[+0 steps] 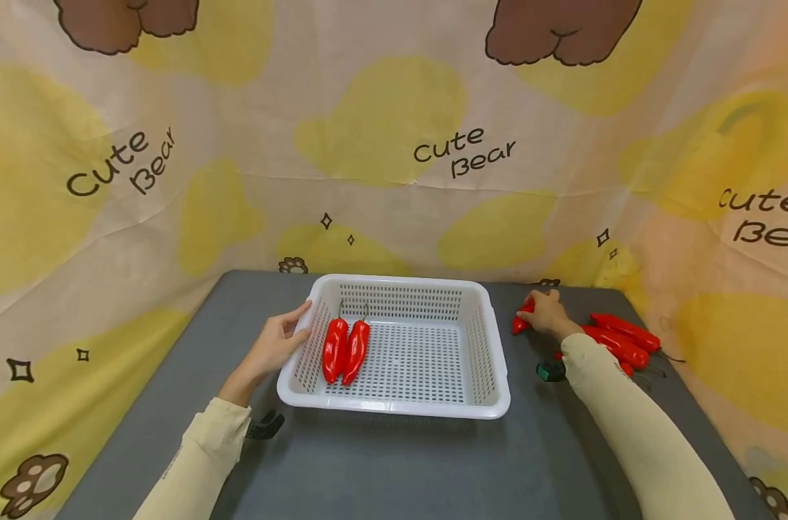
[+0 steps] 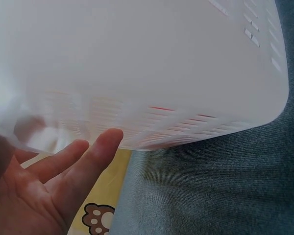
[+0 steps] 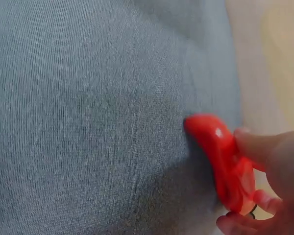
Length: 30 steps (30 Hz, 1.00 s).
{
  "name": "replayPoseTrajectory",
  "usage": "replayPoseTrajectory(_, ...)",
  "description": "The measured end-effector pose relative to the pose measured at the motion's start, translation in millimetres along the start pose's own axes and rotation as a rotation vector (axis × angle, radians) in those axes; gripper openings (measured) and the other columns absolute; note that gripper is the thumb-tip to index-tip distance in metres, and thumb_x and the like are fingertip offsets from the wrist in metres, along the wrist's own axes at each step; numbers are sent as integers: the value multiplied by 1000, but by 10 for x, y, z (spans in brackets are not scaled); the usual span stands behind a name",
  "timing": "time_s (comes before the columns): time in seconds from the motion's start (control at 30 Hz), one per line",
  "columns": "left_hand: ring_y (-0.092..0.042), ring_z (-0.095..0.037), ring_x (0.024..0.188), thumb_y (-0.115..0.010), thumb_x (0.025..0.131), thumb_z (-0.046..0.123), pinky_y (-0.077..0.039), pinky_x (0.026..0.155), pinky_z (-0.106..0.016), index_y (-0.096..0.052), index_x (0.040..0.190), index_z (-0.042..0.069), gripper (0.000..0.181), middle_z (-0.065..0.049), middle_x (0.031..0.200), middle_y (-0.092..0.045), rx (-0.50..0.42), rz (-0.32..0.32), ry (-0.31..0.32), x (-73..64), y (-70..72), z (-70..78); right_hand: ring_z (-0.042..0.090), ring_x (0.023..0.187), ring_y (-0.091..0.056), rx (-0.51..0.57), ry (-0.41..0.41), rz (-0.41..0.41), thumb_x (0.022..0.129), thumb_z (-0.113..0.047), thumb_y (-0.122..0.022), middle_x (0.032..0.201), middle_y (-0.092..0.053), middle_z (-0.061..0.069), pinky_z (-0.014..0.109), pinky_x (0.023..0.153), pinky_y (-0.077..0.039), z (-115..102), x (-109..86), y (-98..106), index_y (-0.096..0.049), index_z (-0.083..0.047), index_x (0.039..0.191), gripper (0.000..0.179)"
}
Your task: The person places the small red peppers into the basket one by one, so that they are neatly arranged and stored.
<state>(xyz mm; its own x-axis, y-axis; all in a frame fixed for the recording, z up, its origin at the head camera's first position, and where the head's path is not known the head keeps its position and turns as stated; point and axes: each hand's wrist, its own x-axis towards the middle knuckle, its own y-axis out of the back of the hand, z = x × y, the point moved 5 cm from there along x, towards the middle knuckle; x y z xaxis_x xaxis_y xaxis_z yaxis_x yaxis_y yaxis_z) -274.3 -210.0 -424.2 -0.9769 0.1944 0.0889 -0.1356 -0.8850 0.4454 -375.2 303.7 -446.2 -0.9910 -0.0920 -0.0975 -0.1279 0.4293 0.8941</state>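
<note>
A white perforated plastic basket (image 1: 394, 412) stands on the grey table. On its left side lie two red chili peppers (image 1: 334, 350) (image 1: 356, 352), stems pointing to the back. My left hand (image 1: 276, 347) holds the basket's left rim; in the left wrist view its fingers (image 2: 105, 147) are against the outer wall. To the right of the basket, my right hand (image 1: 547, 315) pinches another red chili pepper (image 3: 220, 156) between thumb and fingers. That chili pepper is at the tabletop, partly covered by the hand in the head view.
Several more red chili peppers (image 1: 624, 347) lie in a pile by the table's right edge, partly hidden behind my right forearm. A printed cloth (image 1: 380, 238) hangs around the table's back and sides. Bare grey tabletop (image 1: 394, 469) shows in front of the basket.
</note>
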Motion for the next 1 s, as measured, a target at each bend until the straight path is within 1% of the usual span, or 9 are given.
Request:
replayPoseTrajectory(0.07,-61,-49,122,-55,100,4,-63,84,-42,-33,156,0,60,-34,151,-44,-3,-1,8,-9,-10,-20,55,110,-48,3,11,-1,95,-15,-65,127,-36,42,56,86,-50,6,-10,-11,-52,10,124,41)
replayPoseTrajectory(0.2,-62,-48,121,-54,100,3,-64,82,-40,-33,156,1,60,-33,151,-45,-10,-1,13,-5,-25,-52,59,128,-30,39,21,-22,92,-7,-65,136,-31,46,61,94,-50,39,-40,-5,-46,11,135,50)
replayPoseTrajectory(0.3,-62,-47,122,-54,100,3,-64,82,-39,-33,156,2,60,-32,151,-46,-8,4,26,-9,-29,-73,61,135,-19,38,36,-46,90,-3,-65,139,-33,48,64,102,-47,72,-64,7,-43,13,139,56)
replayPoseTrajectory(0.37,-62,-47,122,-54,100,3,-64,82,-39,-33,156,2,60,-32,150,-47,-5,8,28,-12,-32,-73,63,136,-17,14,59,-64,89,0,-64,139,-35,49,66,105,-44,88,-81,21,-42,14,141,58)
replayPoseTrajectory(0.53,-62,-46,122,-53,100,4,-64,83,-39,-33,156,2,60,-31,151,-46,-8,12,27,-18,-26,-59,67,136,-19,-37,105,-125,89,3,-60,140,-33,52,71,111,-36,97,-119,70,-36,14,145,62)
replayPoseTrajectory(0.7,-63,-47,120,-54,100,4,-64,80,-38,-33,157,3,60,-32,151,-46,-16,12,28,-17,-17,-59,64,135,-30,-49,102,-164,90,4,-52,141,-37,49,71,113,-33,114,-131,78,-38,12,147,59)
replayPoseTrajectory(0.77,-63,-47,120,-54,100,4,-64,80,-39,-33,157,3,60,-32,151,-46,-13,12,31,-20,-16,-62,62,133,-35,-35,107,-157,91,2,-51,141,-39,48,70,113,-34,137,-123,76,-41,13,145,55)
replayPoseTrajectory(0.87,-63,-48,120,-54,100,4,-64,80,-40,-33,157,3,60,-32,151,-46,-10,15,36,-27,-13,-60,59,126,-44,-12,131,-115,94,-5,-53,136,-46,46,67,109,-39,165,-117,87,-45,15,139,50)
replayPoseTrajectory(1.0,-62,-49,120,-53,100,3,-64,80,-42,-33,157,2,60,-32,151,-46,-9,17,32,-38,-10,-40,54,110,-53,18,131,-81,94,-10,-62,123,-53,43,61,98,-47,201,-111,106,-45,17,132,50)
